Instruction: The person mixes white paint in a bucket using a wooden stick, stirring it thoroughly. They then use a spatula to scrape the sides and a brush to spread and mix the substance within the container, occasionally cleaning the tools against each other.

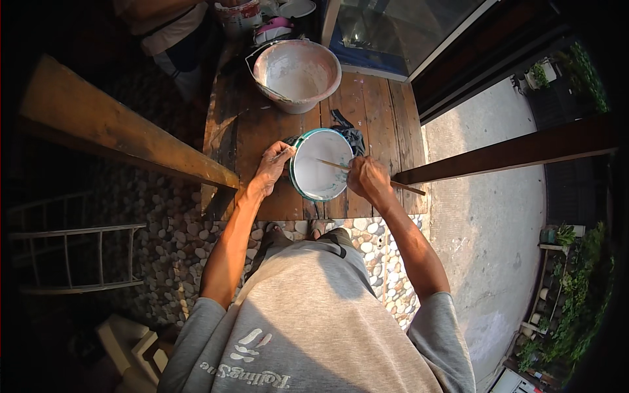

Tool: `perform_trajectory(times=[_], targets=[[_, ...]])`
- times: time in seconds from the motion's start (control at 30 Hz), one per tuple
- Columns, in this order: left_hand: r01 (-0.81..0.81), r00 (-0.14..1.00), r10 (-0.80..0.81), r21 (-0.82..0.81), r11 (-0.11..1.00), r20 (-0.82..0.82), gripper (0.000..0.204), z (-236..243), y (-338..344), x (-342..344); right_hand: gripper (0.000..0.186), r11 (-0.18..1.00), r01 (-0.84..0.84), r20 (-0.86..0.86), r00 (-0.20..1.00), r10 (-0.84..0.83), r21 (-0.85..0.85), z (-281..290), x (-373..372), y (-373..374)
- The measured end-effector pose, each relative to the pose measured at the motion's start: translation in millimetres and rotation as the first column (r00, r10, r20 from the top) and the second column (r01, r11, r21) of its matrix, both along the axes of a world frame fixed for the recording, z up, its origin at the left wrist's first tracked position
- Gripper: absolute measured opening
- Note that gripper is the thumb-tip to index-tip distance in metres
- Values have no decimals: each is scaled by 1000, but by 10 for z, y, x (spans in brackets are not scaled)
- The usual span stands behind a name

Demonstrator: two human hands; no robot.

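Note:
A round paint bucket (294,175) with a teal rim stands on the wooden table, holding white paint (316,171). My left hand (273,162) is closed on the bucket's left rim, the thumb on top. At the right side of the bucket, my right hand (368,177) is wrapped round a thin wooden stick (409,188). The stick slants across the opening, and its far end dips into the paint near the middle. Dark crumpled cloth (354,136) lies against the bucket's far right side.
Behind the bucket sits a larger paint-smeared basin (298,72) with a wire handle. Wooden posts flank the table (262,124), one left (131,124) and one right (498,157). A ladder (78,259) is at left on the pebbled floor. Another person (173,46) stands at the far left.

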State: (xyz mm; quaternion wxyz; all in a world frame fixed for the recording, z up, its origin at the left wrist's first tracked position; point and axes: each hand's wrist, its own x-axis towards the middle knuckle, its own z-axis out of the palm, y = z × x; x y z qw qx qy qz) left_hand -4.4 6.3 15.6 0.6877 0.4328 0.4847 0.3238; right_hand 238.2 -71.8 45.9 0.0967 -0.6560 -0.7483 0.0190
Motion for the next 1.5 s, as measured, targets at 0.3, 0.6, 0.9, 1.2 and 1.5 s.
perform_trajectory(times=[0.3, 0.6, 0.9, 1.2, 1.5], targets=[[-11, 999, 9, 52, 999, 32, 20, -65, 6, 12, 20, 986, -76, -159, 986, 52, -146, -10, -146, 6], [-20, 995, 24, -38, 999, 96, 19, 6, 4, -27, 19, 982, 10, 53, 999, 0, -187, 204, 25, 8], [-4, 996, 8, -44, 999, 94, 19, 11, 11, -40, 19, 985, -87, -20, 996, 85, -150, 156, -185, 30], [13, 998, -15, 32, 999, 56, 19, -50, 26, 8, 17, 995, -103, 29, 994, 102, 18, 109, -137, 57], [21, 998, -21, -5, 1000, 62, 18, -3, 16, 11, 15, 996, -90, -84, 993, 88, -24, 78, -166, -40]])
